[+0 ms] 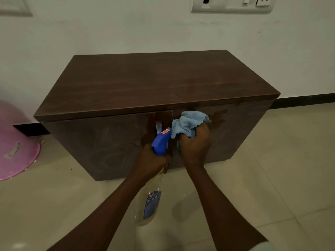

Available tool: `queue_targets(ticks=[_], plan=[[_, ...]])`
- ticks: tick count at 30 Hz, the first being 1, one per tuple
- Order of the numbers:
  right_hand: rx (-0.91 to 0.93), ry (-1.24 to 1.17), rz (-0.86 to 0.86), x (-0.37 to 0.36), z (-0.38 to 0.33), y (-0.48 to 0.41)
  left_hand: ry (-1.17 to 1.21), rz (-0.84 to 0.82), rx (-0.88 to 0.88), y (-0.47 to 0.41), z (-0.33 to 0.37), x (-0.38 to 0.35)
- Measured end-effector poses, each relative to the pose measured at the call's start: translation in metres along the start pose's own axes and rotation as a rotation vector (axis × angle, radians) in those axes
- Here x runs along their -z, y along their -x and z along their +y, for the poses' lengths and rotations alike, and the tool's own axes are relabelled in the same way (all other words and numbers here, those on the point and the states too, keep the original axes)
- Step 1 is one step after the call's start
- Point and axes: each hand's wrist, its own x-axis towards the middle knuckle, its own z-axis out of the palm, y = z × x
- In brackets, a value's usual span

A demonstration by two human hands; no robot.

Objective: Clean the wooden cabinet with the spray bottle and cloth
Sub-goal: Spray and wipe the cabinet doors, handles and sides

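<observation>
The spray bottle (154, 178) (blue trigger head) is gripped at its neck by the left hand (151, 163). The blue cloth (187, 123) is bunched in the right hand (194, 146) and pressed against the wooden cabinet (145, 84) front, near its top edge.

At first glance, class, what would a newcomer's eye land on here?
Probably the two hands at the dark wooden cabinet against the wall: the right hand presses a crumpled light blue cloth to the cabinet front, near the metal handle. Beside it, the left hand grips a clear spray bottle with a blue trigger head.
</observation>
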Motion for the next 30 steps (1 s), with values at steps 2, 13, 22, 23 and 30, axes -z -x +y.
queue_targets(ticks=[2, 13, 22, 23, 30], plan=[[-0.023, -0.018, -0.054, -0.001, -0.002, 0.002, -0.022, 0.021, -0.008, -0.002, 0.000, -0.003], [-0.174, 0.008, -0.025, -0.001, 0.011, 0.003, 0.088, -0.057, 0.001, 0.010, 0.005, 0.008], [-0.070, 0.056, -0.057, 0.003, 0.012, 0.009, 0.079, -0.062, -0.028, 0.012, 0.012, 0.006], [-0.013, 0.079, -0.031, 0.001, 0.007, 0.004, 0.085, -0.070, -0.034, 0.013, 0.015, 0.006], [-0.065, -0.024, 0.027, -0.003, 0.002, 0.000, 0.078, -0.056, -0.020, 0.012, 0.015, 0.006]])
